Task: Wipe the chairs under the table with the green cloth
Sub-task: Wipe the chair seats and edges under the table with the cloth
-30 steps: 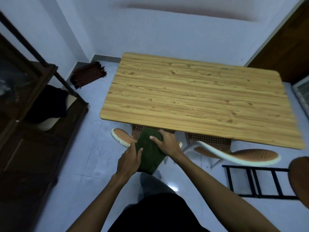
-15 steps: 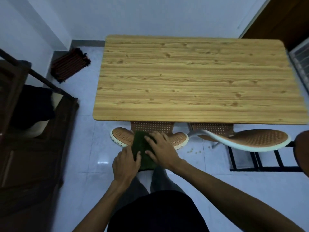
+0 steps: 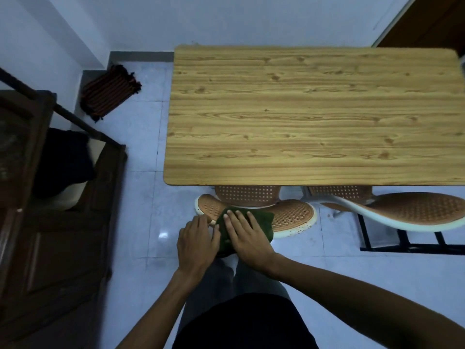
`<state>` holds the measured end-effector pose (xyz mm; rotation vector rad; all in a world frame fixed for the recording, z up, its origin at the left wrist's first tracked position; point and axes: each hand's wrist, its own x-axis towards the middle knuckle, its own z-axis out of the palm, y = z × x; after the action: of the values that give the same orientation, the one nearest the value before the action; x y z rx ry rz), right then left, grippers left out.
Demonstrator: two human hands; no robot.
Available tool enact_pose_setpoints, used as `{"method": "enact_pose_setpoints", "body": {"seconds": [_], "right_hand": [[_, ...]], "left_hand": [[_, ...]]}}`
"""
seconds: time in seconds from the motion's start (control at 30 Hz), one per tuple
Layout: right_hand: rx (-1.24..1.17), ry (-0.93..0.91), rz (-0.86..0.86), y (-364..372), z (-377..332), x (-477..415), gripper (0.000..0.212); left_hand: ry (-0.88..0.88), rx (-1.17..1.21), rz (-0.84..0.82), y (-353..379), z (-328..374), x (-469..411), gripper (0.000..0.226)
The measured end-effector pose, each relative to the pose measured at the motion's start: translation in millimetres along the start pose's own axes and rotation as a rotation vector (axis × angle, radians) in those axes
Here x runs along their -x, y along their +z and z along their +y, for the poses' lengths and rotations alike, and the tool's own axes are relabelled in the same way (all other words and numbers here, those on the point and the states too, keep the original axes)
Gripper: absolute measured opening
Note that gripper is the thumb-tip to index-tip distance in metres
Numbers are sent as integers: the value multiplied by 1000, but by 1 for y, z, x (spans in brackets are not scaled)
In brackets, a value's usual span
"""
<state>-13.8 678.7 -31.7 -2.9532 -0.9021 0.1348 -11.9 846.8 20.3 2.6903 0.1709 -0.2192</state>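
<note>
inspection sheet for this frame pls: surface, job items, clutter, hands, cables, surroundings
Surface: wooden table, top bare.
Job's things: green cloth lies on the back of the left chair; right chair beside it, untouched; both tucked under the table's near edge.
Clutter: striped mat on the floor by the wall; black rack under the right chair.
Hands: right hand flat on the cloth, no grip; left hand at the cloth's left edge, over the chair rim.
Cables: nothing seen.
Surroundings: dark cabinet on the left, tiled floor, door far right.
</note>
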Motion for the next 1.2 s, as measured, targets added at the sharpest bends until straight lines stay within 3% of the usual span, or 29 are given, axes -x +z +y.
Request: {"method": "enact_pose_setpoints", "body": {"seconds": [0.23,0.43,0.53,0.7,0.77,0.83,1.0,1.2], "right_hand": [[-81,97,-248,-7,-54,-82,63],[-147,302,-530,-2,-72,-169,46],[-209,255,-641,-6,-69,-187,38],[-306,239,-339,-15,-57,-107,73],[-247,198,-250,-18,-38,-49,71],[-144,148,-238,-23,-6,9,68],[65,133,-266,-31,75,91,86],[-6,138,-203,-22,59,79,82]], "left_hand": [[50,54,42,-21,-51,-21,9],[117,9,14,-27,-69,-35,9],[119,21,2,-31,-72,-36,12],[138,73,-33,-31,-71,-29,14],[170,81,-98,-25,-67,-26,20],[222,52,-200,-16,-63,-21,36],[290,-61,-321,0,-66,-6,67],[344,-164,-339,8,-80,-7,75]]}}
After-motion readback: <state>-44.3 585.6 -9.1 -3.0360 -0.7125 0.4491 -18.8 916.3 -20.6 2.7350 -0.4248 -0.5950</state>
